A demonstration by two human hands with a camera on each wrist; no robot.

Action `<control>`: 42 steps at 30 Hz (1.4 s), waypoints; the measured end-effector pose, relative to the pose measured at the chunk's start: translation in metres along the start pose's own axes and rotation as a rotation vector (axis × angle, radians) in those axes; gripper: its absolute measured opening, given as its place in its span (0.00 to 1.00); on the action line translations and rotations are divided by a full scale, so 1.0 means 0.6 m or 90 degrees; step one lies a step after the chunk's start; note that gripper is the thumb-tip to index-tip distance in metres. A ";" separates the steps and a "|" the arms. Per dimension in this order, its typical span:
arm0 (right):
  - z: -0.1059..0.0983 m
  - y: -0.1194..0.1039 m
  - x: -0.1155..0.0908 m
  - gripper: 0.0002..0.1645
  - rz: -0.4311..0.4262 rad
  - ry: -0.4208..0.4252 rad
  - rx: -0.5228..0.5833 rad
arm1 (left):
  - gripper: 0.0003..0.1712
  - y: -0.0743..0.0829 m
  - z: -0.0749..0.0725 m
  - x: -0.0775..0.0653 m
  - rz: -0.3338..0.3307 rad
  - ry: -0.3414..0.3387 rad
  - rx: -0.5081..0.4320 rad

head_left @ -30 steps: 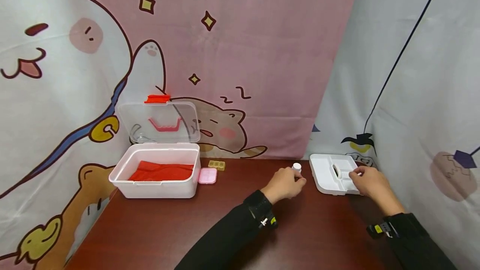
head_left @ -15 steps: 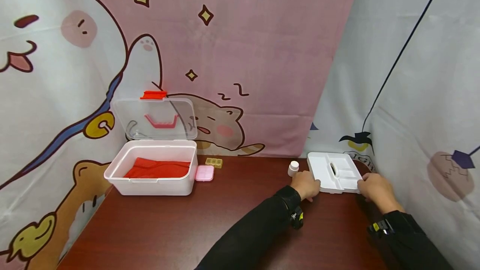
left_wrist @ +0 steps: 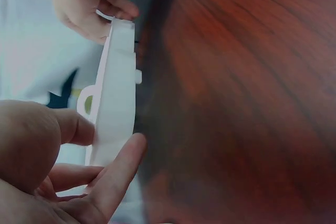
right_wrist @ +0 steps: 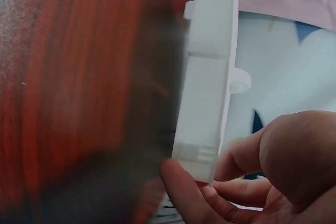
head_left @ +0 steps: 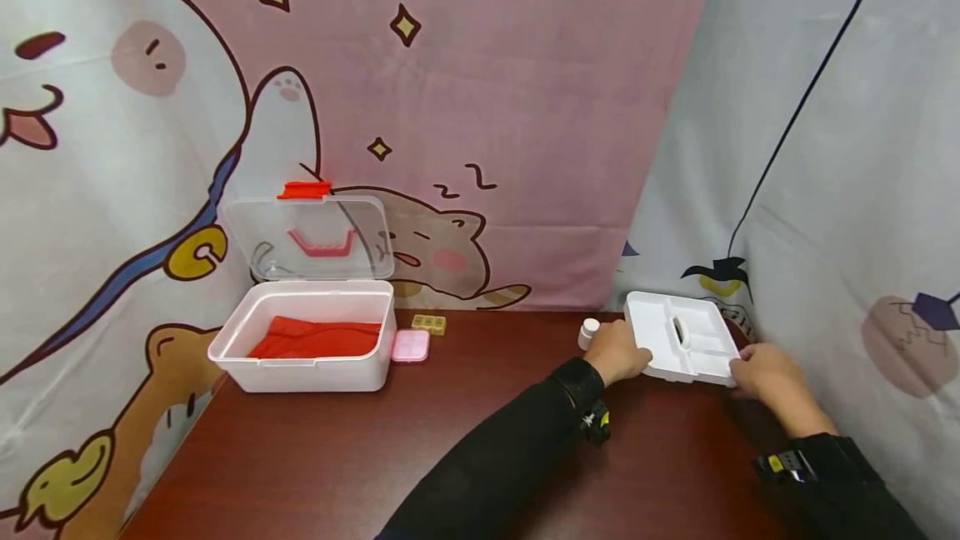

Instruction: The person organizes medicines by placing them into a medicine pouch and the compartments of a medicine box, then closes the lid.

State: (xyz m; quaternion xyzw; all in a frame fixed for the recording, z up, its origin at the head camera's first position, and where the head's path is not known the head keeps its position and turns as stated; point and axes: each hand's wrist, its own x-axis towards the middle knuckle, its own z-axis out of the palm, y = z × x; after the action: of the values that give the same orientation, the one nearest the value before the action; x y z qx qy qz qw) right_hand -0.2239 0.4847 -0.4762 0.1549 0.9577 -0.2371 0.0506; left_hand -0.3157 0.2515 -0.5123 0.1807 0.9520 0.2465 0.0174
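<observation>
A white compartment tray (head_left: pixel 651 330) with a small raised loop handle (head_left: pixel 680 332) is between both hands at the right of the table. My left hand (head_left: pixel 618 352) grips its near left corner, thumb on the upper rim and fingers below, as the left wrist view shows. At the near right corner, my right hand (head_left: pixel 772 375) pinches the tray in the same way. Side-on in the right wrist view, the tray wall (right_wrist: pixel 202 93) has a shadowed strip of tabletop beneath it. Just behind my left hand stands a small white bottle (head_left: pixel 588 333).
A white storage box (head_left: pixel 300 377) with a red cloth (head_left: pixel 315 338) inside stands at the left, its clear lid (head_left: pixel 251 232) raised. Beside it lie a pink case (head_left: pixel 411 347) and a yellowish pill organizer (head_left: pixel 429 324). Printed curtains (head_left: pixel 525 107) enclose the back and right.
My left hand has gone from beside the bottle to the tray's left corner, and my right hand has taken the right corner. Lately the tray has shifted slightly up and right.
</observation>
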 end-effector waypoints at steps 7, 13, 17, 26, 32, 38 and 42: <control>-0.044 -0.014 -0.041 0.25 -0.033 0.074 -0.005 | 0.24 0.030 -0.143 -0.063 0.032 -0.020 -0.060; -0.047 -0.063 -0.069 0.29 -0.047 0.099 0.059 | 0.24 -0.003 -0.204 -0.078 0.031 -0.023 -0.126; -0.030 -0.114 -0.082 0.27 -0.089 0.110 0.107 | 0.22 -0.042 -0.248 -0.094 0.034 -0.023 -0.144; 0.019 -0.232 -0.098 0.22 -0.160 0.066 0.189 | 0.12 -0.153 -0.324 -0.151 0.012 -0.007 -0.122; 0.083 -0.290 -0.096 0.20 -0.178 -0.010 0.240 | 0.08 -0.245 -0.326 -0.203 -0.014 -0.020 -0.169; 0.157 -0.328 -0.084 0.23 -0.179 -0.072 0.269 | 0.19 -0.324 -0.301 -0.244 -0.071 -0.030 -0.205; 0.199 -0.343 -0.084 0.20 -0.182 -0.111 0.262 | 0.12 -0.360 -0.288 -0.264 -0.088 -0.048 -0.185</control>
State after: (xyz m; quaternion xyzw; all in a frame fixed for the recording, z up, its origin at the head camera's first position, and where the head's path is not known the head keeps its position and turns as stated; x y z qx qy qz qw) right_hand -0.2393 0.2422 -0.4827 0.0044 0.8935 -0.4441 0.0661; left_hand -0.2609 -0.0599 -0.4724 0.1193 0.9150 0.3731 0.0960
